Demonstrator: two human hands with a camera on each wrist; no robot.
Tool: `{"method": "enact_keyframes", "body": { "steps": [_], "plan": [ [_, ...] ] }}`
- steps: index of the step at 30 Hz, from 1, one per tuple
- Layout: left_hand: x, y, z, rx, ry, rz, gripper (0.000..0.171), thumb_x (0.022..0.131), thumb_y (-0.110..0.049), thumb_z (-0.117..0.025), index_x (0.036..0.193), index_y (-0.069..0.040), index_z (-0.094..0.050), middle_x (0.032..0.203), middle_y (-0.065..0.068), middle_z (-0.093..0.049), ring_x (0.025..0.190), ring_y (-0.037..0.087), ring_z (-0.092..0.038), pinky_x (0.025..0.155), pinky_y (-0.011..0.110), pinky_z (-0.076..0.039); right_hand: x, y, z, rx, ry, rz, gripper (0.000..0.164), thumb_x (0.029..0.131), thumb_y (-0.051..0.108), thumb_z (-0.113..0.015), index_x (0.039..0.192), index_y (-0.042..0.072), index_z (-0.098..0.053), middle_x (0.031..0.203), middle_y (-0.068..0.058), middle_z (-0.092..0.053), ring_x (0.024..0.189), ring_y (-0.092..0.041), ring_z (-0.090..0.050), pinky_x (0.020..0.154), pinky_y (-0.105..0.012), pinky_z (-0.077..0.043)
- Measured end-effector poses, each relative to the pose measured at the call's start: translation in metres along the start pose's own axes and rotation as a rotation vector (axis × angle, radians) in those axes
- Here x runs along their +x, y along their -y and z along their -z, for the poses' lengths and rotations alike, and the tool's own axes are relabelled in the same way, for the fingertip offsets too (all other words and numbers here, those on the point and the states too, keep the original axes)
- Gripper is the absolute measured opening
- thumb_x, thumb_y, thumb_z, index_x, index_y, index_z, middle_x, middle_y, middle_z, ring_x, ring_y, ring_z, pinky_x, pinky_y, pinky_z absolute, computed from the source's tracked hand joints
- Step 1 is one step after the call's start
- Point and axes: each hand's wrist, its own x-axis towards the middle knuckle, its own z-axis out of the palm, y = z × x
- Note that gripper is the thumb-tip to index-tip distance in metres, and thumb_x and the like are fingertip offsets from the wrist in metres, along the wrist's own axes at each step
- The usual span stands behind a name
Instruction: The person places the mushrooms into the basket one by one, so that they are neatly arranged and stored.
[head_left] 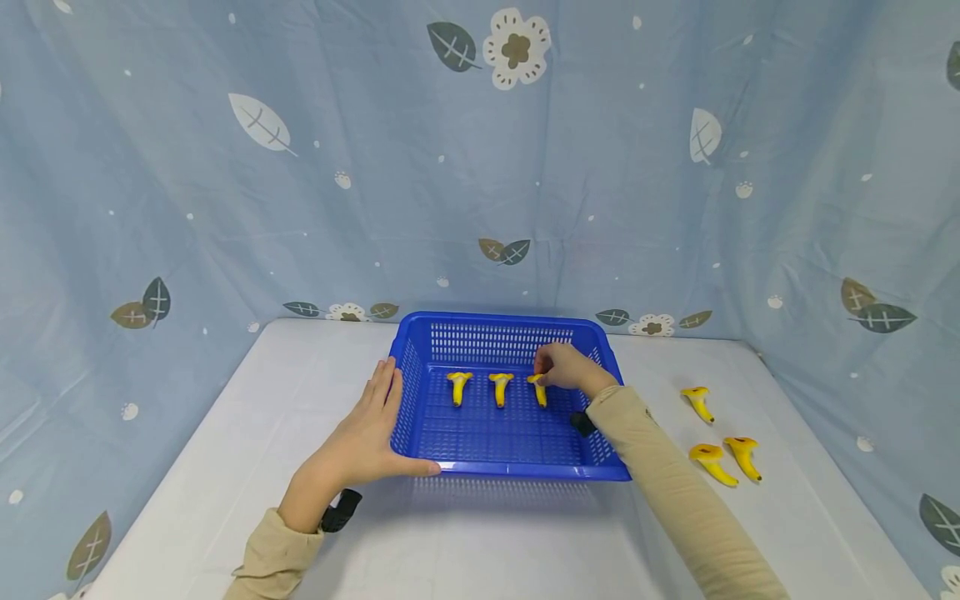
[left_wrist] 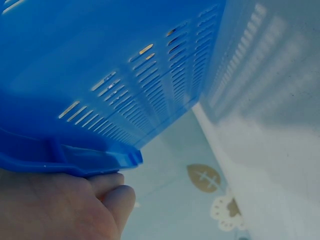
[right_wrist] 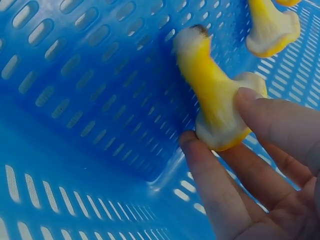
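A blue plastic basket (head_left: 480,472) with slotted walls stands on the table. My left hand (head_left: 363,442) rests against its left side, fingers straight along the outer wall and thumb along the front rim. In the left wrist view the fingers (left_wrist: 117,200) touch the basket's rim. Inside the basket, my right hand (head_left: 566,367) pinches a yellow mushroom (right_wrist: 210,90) by its cap between thumb and fingers, its stem toward the front. Two more yellow mushrooms, a left one (head_left: 458,387) and a middle one (head_left: 500,388), lie in a row to its left, stems also toward the front.
Right of the basket, three yellow mushrooms lie on the white table (head_left: 300,375): a far one (head_left: 699,403), a near one (head_left: 712,463) and a right one (head_left: 743,457). A blue patterned curtain (head_left: 420,200) hangs behind and at both sides.
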Motion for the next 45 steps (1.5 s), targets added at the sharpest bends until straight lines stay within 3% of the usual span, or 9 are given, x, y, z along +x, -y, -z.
{"method": "enact_keyframes", "body": {
  "steps": [20, 28, 45],
  "plan": [
    [0.0010, 0.0006, 0.0001, -0.002, -0.010, -0.011, 0.149, 0.059, -0.087, -0.067, 0.155, 0.008, -0.004, 0.163, 0.023, 0.009, 0.150, 0.038, 0.008, 0.118, 0.057, -0.014, -0.0027, 0.0020, 0.0010, -0.066, -0.040, 0.011, 0.017, 0.078, -0.007, -0.077, 0.080, 0.002, -0.063, 0.083, -0.008, -0.065, 0.079, -0.022, -0.062, 0.075, -0.036, -0.054],
    [0.0015, 0.0007, -0.0001, 0.007, -0.001, -0.006, 0.150, 0.059, -0.088, -0.066, 0.155, 0.008, -0.003, 0.163, 0.022, 0.009, 0.150, 0.037, 0.009, 0.118, 0.056, -0.014, -0.0046, 0.0029, 0.0017, -0.017, -0.025, -0.006, 0.014, 0.080, -0.010, -0.074, 0.086, 0.000, -0.066, 0.089, -0.011, -0.068, 0.086, -0.024, -0.064, 0.079, -0.037, -0.056],
    [0.0012, 0.0002, -0.0004, 0.006, -0.002, 0.000, 0.150, 0.059, -0.089, -0.066, 0.155, 0.008, -0.004, 0.164, 0.022, 0.009, 0.150, 0.039, 0.008, 0.117, 0.057, -0.015, -0.0026, 0.0009, 0.0017, -0.022, -0.011, -0.024, 0.014, 0.081, -0.002, -0.078, 0.086, 0.004, -0.066, 0.089, -0.008, -0.068, 0.085, -0.022, -0.064, 0.080, -0.037, -0.055]
  ]
}}
